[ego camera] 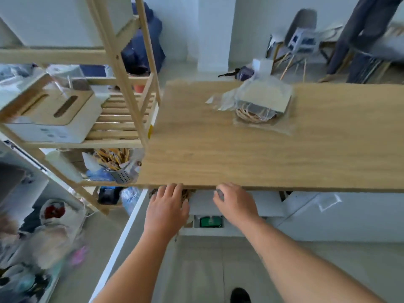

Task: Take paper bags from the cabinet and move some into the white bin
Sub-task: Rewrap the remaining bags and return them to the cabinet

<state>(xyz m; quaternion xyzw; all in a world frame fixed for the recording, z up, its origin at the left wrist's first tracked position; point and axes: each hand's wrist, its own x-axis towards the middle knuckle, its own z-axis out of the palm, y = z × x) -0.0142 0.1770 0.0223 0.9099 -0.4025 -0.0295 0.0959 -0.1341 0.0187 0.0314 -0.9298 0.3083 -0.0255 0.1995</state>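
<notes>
My left hand [167, 207] reaches under the front edge of the wooden table [218, 154] into the white cabinet [271, 206]. It rests on a bundle of paper bags [187, 194] with brown twine handles, fingers wrapped over it. A string hangs below the wrist. My right hand [237, 204] is beside it, fingers curled at the table edge over a white surface; what it grips is hidden. Another pack of paper bags [265, 99] in clear plastic lies on the tabletop. I cannot make out a white bin.
The cabinet's white door [119, 241] stands open at the left. A wooden shelf rack [122, 88] holds a white box with a wooden lid [52, 119] and a metal cup of sticks [119, 169]. Bags clutter the floor at the left. A green item [211, 222] sits inside the cabinet.
</notes>
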